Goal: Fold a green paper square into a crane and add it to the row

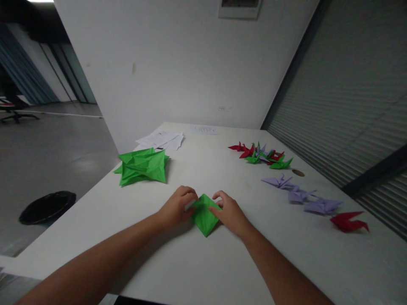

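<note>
A green origami paper (205, 217), folded into a diamond, lies on the white table in front of me. My left hand (180, 205) has its fingers closed on the paper's left corner. On the right corner my right hand (229, 212) grips with the thumb on top and the fingers curled near the edge. Part of the left fingertips is hidden behind the hand. Beyond my left hand rests a stack of creased green paper sheets (143, 166).
Finished paper cranes in red, green and purple (262, 154) cluster at the back right. Purple cranes (299, 195) and a red crane (349, 222) line the right side. Printed sheets (160, 139) lie at the back left. A black bin (47, 207) stands left of the table.
</note>
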Available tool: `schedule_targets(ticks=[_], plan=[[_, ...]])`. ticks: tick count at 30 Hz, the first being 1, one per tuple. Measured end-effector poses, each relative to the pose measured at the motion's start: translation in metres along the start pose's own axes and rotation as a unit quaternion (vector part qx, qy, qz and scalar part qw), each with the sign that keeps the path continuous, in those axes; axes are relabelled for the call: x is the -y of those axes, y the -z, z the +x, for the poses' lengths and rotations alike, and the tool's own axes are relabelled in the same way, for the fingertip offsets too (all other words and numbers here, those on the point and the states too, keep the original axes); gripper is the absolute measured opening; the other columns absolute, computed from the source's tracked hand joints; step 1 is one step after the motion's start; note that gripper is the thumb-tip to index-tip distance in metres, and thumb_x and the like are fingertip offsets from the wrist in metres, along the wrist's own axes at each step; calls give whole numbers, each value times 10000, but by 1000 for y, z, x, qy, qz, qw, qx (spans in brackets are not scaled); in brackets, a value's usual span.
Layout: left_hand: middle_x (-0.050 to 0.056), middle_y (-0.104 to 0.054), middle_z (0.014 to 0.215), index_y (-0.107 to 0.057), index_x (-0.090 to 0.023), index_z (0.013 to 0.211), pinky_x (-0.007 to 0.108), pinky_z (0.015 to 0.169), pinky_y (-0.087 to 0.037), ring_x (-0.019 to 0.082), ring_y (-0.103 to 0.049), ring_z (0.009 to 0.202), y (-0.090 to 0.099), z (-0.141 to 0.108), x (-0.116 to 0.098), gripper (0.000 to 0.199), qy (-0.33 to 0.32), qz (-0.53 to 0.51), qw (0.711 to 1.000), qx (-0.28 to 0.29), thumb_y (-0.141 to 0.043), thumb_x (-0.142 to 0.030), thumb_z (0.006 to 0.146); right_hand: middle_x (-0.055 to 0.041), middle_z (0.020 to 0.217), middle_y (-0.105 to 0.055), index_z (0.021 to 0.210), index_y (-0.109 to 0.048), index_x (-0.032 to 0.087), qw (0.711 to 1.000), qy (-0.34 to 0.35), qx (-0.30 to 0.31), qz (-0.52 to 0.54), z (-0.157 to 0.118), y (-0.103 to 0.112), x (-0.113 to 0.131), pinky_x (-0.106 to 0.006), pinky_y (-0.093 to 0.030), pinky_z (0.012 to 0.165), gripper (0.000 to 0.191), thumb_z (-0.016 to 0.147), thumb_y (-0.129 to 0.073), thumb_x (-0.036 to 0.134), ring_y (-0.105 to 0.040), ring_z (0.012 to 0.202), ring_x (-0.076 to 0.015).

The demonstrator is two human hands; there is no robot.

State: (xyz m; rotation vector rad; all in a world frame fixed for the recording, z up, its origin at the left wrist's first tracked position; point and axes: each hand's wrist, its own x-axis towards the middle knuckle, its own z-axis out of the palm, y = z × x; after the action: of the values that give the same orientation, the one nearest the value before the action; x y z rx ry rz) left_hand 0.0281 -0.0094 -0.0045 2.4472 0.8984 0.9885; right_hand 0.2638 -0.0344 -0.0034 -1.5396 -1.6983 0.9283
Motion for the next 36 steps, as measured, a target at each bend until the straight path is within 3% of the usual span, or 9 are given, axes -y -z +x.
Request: schedule_targets(ticks=[3, 7, 14, 18, 24, 29, 36], plan=[[124, -700, 1191, -700, -173, 1149, 405, 975, -528, 259, -631, 1095, 0, 0, -4, 260, -116, 51, 986, 104, -589, -124, 919, 20, 704, -658, 946, -563, 217, 996, -1, -2, -84, 1, -1, -2, -242, -368, 542, 216, 797, -710, 167, -612, 627, -166], [130, -703, 1241, -717, -187, 1184, 396, 996, -526, 268, -646, 1126, -2, 0, -3, 249, -159, 96, 965, 187, -593, -186, 968, 6, 711, -668, 858, -596, 205, 992, 7, 33, -120, 2, 9, -2, -245, -378, 559, 151, 800, -730, 167, -618, 641, -160], [148, -600, 1418, -651, -303, 1375, 496, 1039, -488, 347, -594, 1246, -2, -6, -5, 430, -154, 152, 954, 206, -597, -490, 991, 37, 666, -639, 999, -637, 199, 991, -27, 127, -31, 3, 33, -8, -217, -379, 489, 222, 805, -606, 94, -574, 528, -125], [173, -552, 1473, -634, -300, 1398, 532, 1067, -466, 378, -557, 1311, 0, -6, -9, 498, -152, 159, 950, 224, -529, -579, 999, 1, 756, -703, 1014, -722, 187, 984, 31, 173, -43, 4, 41, -10, -223, -402, 551, 329, 750, -581, 50, -601, 621, -136], [186, -509, 1522, -632, -329, 1407, 553, 1111, -423, 393, -513, 1377, 1, -7, -7, 526, -160, 133, 949, 235, -504, -626, 993, -53, 1003, -772, 1087, -791, 212, 970, 121, 189, -92, 2, 47, -10, -287, -495, 779, 407, 764, -597, 57, -675, 850, -190], [163, -499, 1543, -651, -305, 1391, 569, 1155, -359, 405, -456, 1411, 3, -8, -7, 509, -173, 119, 952, 223, -569, -587, 976, -51, 972, -755, 1071, -804, 221, 964, 154, 179, -119, 1, 48, -11, -287, -490, 791, 352, 801, -633, 75, -665, 869, -195], [150, -644, 1325, -650, -222, 1362, 466, 1114, -431, 311, -577, 1218, 4, -6, -13, 451, -200, 99, 948, 227, -604, -460, 982, -42, 960, -715, 971, -812, 241, 960, 175, 184, -121, 2, 51, -10, -308, -494, 866, 255, 857, -639, 92, -651, 914, -201]])
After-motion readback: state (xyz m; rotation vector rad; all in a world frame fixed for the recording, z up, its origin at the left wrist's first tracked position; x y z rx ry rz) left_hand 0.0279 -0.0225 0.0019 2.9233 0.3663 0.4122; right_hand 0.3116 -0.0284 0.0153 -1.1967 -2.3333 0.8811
